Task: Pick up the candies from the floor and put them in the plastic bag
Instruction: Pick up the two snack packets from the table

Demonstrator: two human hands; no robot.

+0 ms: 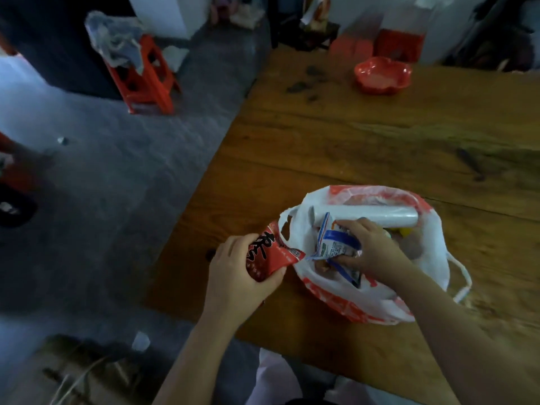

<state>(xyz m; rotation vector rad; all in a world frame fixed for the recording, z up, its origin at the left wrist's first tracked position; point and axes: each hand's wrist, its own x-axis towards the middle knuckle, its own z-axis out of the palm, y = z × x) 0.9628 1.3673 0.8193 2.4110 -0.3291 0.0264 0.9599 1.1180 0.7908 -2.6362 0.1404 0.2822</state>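
A white and red plastic bag (426,270) lies open on the wooden table (350,147). My left hand (236,276) grips a red candy packet (270,252) with black characters just left of the bag's mouth. Inside the mouth, my right hand (371,247) holds a blue and white candy packet (333,241). A white roll (365,216) lies across the top of the bag's contents. Small pale wrappers lie on the grey floor, one (141,341) near the table's front corner and one (62,140) farther left.
A red scalloped bowl (382,74) sits at the table's far side. A red plastic stool (146,80) draped with grey cloth stands on the floor at the upper left. Red boxes (400,45) stand beyond the table. Dark clutter lies at the lower left.
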